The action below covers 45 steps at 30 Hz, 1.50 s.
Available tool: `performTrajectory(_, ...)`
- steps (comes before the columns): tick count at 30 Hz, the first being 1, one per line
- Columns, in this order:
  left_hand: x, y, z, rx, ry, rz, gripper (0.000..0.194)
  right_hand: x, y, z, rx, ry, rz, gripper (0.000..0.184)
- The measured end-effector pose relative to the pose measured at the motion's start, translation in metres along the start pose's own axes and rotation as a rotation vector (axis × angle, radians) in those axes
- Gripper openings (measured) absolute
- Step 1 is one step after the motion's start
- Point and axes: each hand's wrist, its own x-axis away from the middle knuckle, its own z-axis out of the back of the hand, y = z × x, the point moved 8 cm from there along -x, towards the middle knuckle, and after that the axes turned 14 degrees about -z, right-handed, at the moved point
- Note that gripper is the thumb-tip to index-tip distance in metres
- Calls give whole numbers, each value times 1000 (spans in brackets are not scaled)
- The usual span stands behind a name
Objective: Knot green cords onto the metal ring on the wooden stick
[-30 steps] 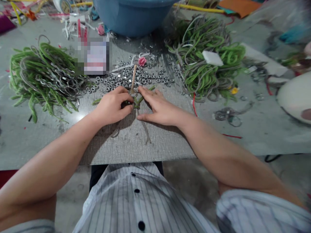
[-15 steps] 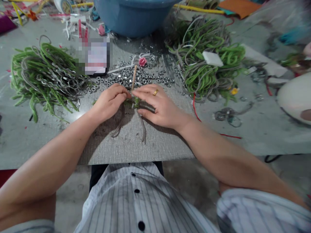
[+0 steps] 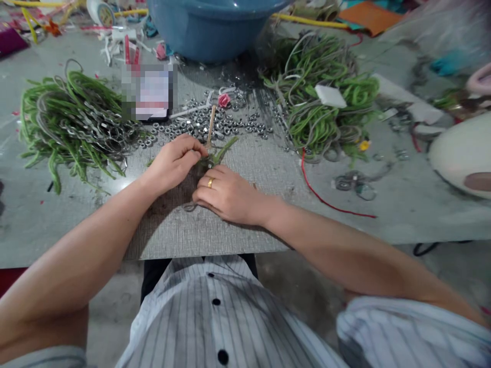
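My left hand (image 3: 177, 162) is closed, with thumb and fingertips pinched at a green cord (image 3: 227, 148) that lies on the table. The cord's free end slants up to the right; the part at the fingertips is mostly hidden. My right hand (image 3: 232, 195), with a gold ring on one finger, is curled closed just below and to the right. It covers a grey cord, of which a small loop (image 3: 189, 207) shows by its fingertips. A thin wooden stick (image 3: 211, 125) stands just beyond my left fingertips.
Many small metal nuts (image 3: 230, 125) lie scattered beyond my hands. Bundles of green and grey cord lie at left (image 3: 72, 122) and right (image 3: 326, 97). A phone-like device (image 3: 153, 94), partly blurred, and a blue basin (image 3: 215, 30) stand farther back. A red string (image 3: 326, 204) lies at right.
My right hand has moved down and toward me, from beside my left fingertips onto the grey cord ends, and its fingers have curled. My left hand has stayed nearly in place.
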Motion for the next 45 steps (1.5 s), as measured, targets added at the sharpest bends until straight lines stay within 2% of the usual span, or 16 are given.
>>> performTrajectory(2,0,0,1,8,6,1,23,-1,15,9,-263,36,-121,20)
performTrajectory(5,-1,1,2,19,13,-15,23,0,52,18,-704,139,-428,11)
performTrajectory(8,-2,3,2,6,14,-45,23,4,76,18,-966,214,-607,9)
performTrajectory(11,-1,4,0,-33,5,-63,20,5,85,13,-1073,220,-671,14)
performTrajectory(20,0,3,-1,-76,26,-106,16,7,96,8,-1174,254,-764,17)
performTrajectory(26,0,2,-1,-75,25,-114,12,7,98,8,-1116,247,-743,22)
performTrajectory(31,-1,-3,0,-132,35,-64,11,8,92,17,-803,308,-643,19)
performTrajectory(34,-1,-4,-1,-179,31,-44,11,5,83,18,-519,251,-579,10)
performTrajectory(37,-1,-5,-3,-212,25,-40,11,0,75,15,-305,156,-538,9)
performTrajectory(41,-2,-5,-6,-250,8,-57,13,-2,75,11,-184,99,-552,16)
performTrajectory(45,-2,-5,-7,-258,-9,-61,12,-2,75,9,-143,95,-566,17)
